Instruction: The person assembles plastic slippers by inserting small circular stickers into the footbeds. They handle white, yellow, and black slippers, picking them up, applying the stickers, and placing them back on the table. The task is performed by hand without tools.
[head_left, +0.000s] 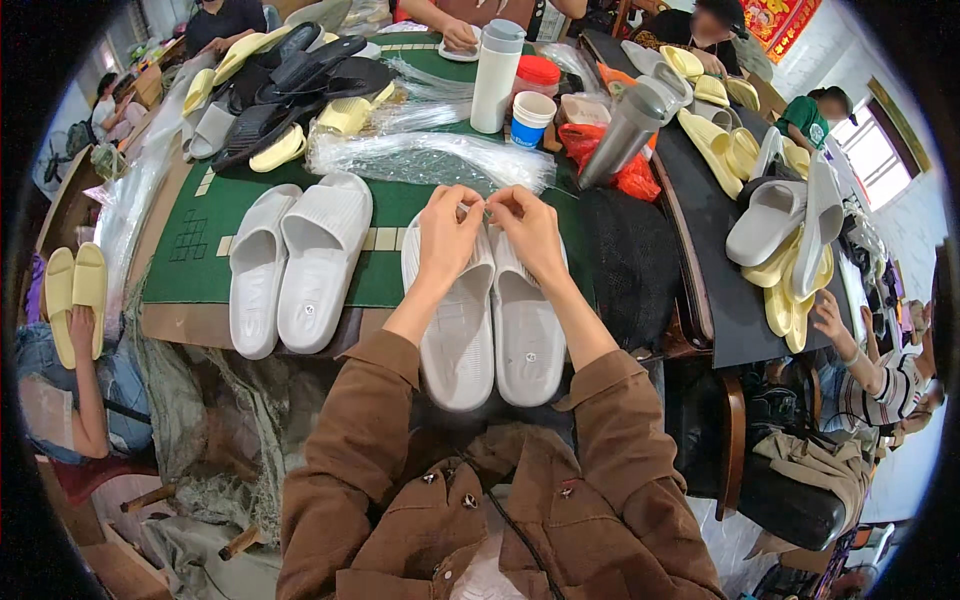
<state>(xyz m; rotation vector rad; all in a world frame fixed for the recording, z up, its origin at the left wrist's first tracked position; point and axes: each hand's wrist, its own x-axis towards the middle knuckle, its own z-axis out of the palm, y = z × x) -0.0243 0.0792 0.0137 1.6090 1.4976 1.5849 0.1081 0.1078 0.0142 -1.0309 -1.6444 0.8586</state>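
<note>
Fingertips of the left hand (447, 232) and right hand (526, 226) pinch together over the toe ends of a pale grey slipper pair (490, 320) — likely fastening them; what they pinch is too small to tell. At twelve o'clock lies a bundle of clear plastic ties (430, 158) — beyond it a white tumbler (497, 78) and red-lidded jar (538, 76).

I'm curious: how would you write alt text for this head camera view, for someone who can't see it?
Seen from above, a person's left hand and right hand meet over the straps of a pair of pale grey slides on a green table mat. A second pale pair lies to the left, beside clear plastic bags, bottles and heaps of yellow and black slides; other people sit around.
</note>
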